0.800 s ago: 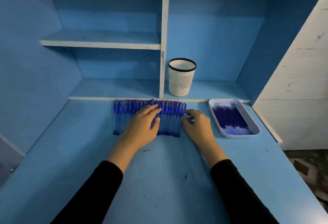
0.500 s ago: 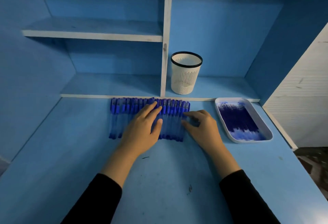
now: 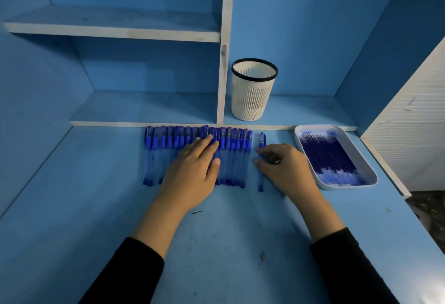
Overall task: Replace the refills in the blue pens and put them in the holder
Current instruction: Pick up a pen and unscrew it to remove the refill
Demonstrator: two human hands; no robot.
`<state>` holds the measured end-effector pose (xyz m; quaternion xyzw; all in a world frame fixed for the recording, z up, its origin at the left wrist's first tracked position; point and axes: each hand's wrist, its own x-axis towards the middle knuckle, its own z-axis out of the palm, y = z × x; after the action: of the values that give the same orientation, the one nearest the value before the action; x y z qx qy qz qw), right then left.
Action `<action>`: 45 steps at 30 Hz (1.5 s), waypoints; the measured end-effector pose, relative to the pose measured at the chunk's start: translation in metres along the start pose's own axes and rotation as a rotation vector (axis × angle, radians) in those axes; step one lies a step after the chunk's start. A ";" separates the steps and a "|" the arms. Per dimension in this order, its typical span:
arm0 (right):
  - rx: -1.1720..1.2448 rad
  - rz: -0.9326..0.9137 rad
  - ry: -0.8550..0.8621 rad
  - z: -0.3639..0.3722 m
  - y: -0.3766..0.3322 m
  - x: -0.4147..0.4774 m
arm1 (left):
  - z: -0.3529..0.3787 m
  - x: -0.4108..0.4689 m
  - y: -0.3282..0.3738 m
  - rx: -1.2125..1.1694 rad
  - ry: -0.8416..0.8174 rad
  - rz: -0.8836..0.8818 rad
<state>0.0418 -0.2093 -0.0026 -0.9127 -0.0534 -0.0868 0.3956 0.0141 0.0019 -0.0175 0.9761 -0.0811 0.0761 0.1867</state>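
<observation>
1. A blue-painted desk surface [image 3: 216, 243] fills the foreground. It is scuffed with small dark marks, and a blue shelf unit [image 3: 226, 38] with white front edges rises from its back edge.
2. The holder [image 3: 252, 91], a white slotted cup with a black rim, stands upright on the lowest shelf. It is just right of the vertical divider and behind the middle of the surface's back edge.
3. A row of blue pens [image 3: 163, 156] lies side by side along the back edge of the surface, left of centre. The capped ends point to the shelf and the clear barrels point toward the person.
4. The left hand [image 3: 192, 173] lies flat on the right part of this row. Its fingers are straight and close together and press down on the barrels; it curls round none of them.
5. A single pen [image 3: 261, 140] lies parallel to the row, just beside its right end with a narrow gap between.
6. The right hand [image 3: 289, 166] rests over the middle of the single pen. Its fingers are bent, and the tips of forefinger and thumb close on the barrel, pinching it; the pen lies on the surface.
7. A white tray [image 3: 372, 178] sits near the back right corner of the surface, just right of the right hand. It holds a layer of dark blue refills [image 3: 327, 156] laid lengthwise.
8. Black sleeves [image 3: 125, 274] cover both forearms up to the wrists.
9. A white slatted panel [image 3: 414, 123] stands past the right edge of the surface.
</observation>
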 end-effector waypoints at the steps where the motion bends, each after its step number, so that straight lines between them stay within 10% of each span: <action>1: 0.002 0.022 0.001 -0.002 0.000 0.000 | 0.000 0.000 0.000 0.016 -0.005 0.000; 12: 0.571 0.253 0.007 -0.011 -0.011 -0.019 | -0.012 -0.004 0.011 0.047 -0.002 0.021; 17: 0.949 0.229 -0.088 -0.004 -0.036 -0.039 | -0.011 -0.012 0.032 -0.569 0.191 -0.032; 30: 0.977 0.112 -0.074 0.003 -0.050 -0.062 | -0.019 -0.026 0.063 -1.181 0.306 -0.129; 45: 0.923 -0.044 -0.045 0.006 -0.037 -0.058 | -0.021 -0.054 0.032 -0.954 0.061 -0.057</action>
<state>-0.0206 -0.1810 0.0078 -0.6415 -0.1145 -0.0426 0.7574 -0.0471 -0.0122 0.0031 0.7805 -0.0748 0.0539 0.6183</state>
